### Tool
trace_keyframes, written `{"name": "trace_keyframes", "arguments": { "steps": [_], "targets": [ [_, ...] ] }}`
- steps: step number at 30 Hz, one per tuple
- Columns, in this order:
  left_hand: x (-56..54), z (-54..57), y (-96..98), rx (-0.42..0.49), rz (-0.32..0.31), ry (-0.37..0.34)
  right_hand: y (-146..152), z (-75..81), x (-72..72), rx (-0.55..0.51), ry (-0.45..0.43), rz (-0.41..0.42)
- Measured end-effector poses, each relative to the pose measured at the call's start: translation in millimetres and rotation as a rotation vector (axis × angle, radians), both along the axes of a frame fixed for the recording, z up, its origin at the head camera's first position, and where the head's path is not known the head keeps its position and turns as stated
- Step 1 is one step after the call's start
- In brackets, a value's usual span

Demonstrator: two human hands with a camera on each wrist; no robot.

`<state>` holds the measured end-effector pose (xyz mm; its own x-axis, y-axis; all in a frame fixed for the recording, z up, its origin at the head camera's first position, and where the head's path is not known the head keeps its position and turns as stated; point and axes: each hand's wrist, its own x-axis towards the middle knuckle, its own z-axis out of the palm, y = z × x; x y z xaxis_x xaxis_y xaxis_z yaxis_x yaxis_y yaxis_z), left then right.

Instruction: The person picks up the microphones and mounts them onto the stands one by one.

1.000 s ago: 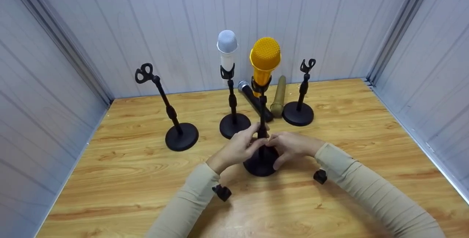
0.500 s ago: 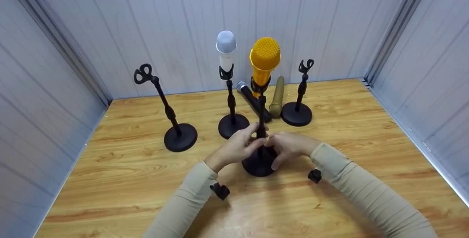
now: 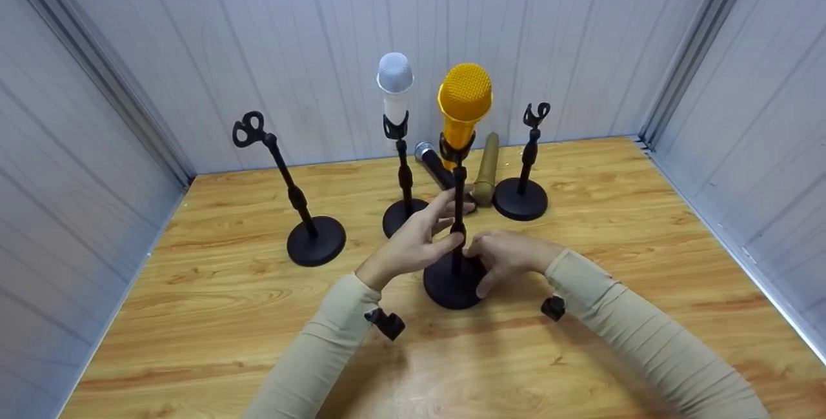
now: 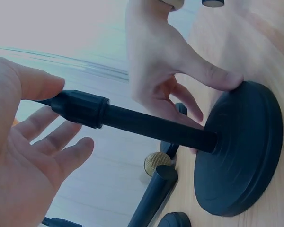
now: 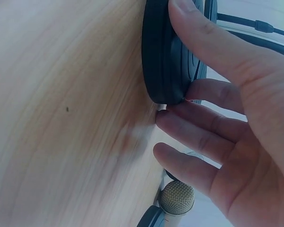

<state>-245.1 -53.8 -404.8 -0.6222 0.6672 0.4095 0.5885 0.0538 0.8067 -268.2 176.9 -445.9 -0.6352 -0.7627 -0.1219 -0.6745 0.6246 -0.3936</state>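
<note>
In the head view, a black microphone stand [image 3: 452, 290] stands upright on the table, with a large yellow microphone [image 3: 466, 96] seated in its clip. My left hand [image 3: 413, 245] is around the pole at the collar. Its thumb touches near the collar, and its loosely extended fingers reach past the far side, as the left wrist view also shows. My right hand [image 3: 516, 254] holds the stand's round base by its right edge. In the right wrist view its thumb [image 5: 213, 42] lies on the base's top face, with the index finger at the rim.
Behind stands a white microphone [image 3: 395, 73] in another stand [image 3: 405, 177]. Stands with vacant clips are at left [image 3: 316, 241] and right [image 3: 520, 199]. A black microphone [image 3: 435, 167] and an olive-gold microphone [image 3: 488, 167] lie between them. Panel walls [image 3: 322, 51] border the table.
My left hand has slid upward along the pole, and its fingers have stretched out farther past it. The right hand keeps its hold on the base; the stand stays in place.
</note>
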Motion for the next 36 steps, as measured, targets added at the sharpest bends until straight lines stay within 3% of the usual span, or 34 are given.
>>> {"name": "trace_keyframes", "arguments": {
  "steps": [8,18,27,36],
  "targets": [
    [-1.1,-4.0,-2.1,0.038,-0.079,-0.058,-0.2,1.2,-0.8,-0.012,0.018,0.034],
    [-10.9,-7.0,-4.4,0.043,-0.058,0.112,0.7,2.6,-1.7,-0.048,0.055,0.056],
    [-11.5,-7.6,-4.8,0.078,-0.080,0.070,-0.2,5.4,0.0,-0.016,0.017,0.005],
    [-11.2,-10.0,-5.3,0.065,-0.087,0.067,0.5,-0.4,1.0,-0.031,0.016,0.014]
  ]
}}
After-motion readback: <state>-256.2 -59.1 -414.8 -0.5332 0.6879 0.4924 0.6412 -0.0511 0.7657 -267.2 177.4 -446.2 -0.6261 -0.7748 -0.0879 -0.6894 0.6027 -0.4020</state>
